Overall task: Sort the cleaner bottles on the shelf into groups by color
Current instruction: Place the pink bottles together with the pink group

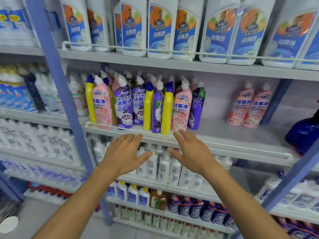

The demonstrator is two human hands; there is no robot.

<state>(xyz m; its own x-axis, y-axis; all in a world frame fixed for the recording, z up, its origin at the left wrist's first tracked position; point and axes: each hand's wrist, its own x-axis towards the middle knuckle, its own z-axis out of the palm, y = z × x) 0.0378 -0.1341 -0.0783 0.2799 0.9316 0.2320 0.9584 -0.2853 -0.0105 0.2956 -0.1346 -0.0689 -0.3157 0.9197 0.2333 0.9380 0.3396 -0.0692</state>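
Observation:
On the middle shelf [224, 135] stands a mixed cluster of cleaner bottles: yellow ones [148, 107], pink ones [101, 104] and purple ones [123, 106], crowded together at the left. Two more pink bottles [249, 104] stand apart at the right of the same shelf. My left hand [123, 153] and my right hand [191, 151] hover just below the shelf's front rail, palms down, fingers spread and straight, holding nothing. Neither hand touches a bottle.
Large white bottles with blue labels [160, 28] fill the shelf above. White bottles [164, 168] line the shelf below, under my hands. A blue upright post [58, 83] runs left of the cluster. A dark blue bottle [303, 133] sits at the right edge.

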